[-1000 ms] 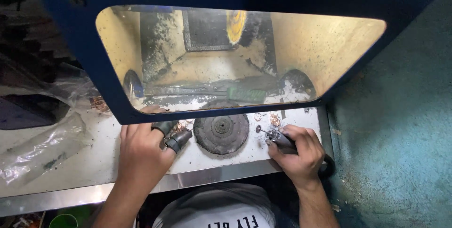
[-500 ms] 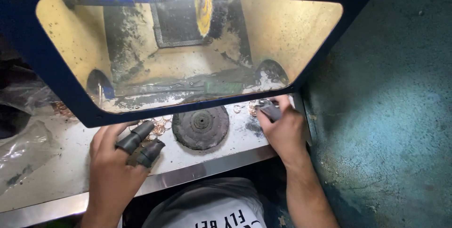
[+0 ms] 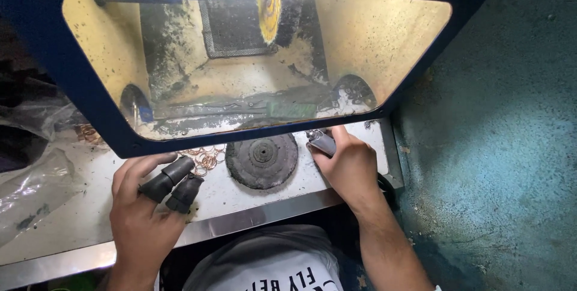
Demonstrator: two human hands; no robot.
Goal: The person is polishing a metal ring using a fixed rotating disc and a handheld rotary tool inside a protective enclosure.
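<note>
Gripping a small grey metal tool [image 3: 321,142] in my right hand [image 3: 348,168], head view. Fingers curled shut around it, thumb on top; only the tip shows past my knuckles. Its long axis runs slantwise, pointing up and left toward the blue hood's [image 3: 42,80] lower edge, butt end buried in my palm. It sits near the right end of the white bench [image 3: 66,207], just right of the round dark disc [image 3: 262,160], close to it, whether touching I can't tell.

My left hand [image 3: 141,213] hovers over the bench's front edge, left of the disc and apart from it. Fingers loosely bent, not pinching anything; two wear dark rubber fingertip covers [image 3: 171,183] pointing up and right at the disc. Thin copper rings [image 3: 204,159] lie scattered just past those covered tips, between the left hand and the disc. So left hand nearer the rings, right hand nearer the tool.

Through the hood window, a yellow buffing wheel [image 3: 268,8] hangs up top. Crumpled clear plastic [image 3: 30,177] at the bench's left end.
</note>
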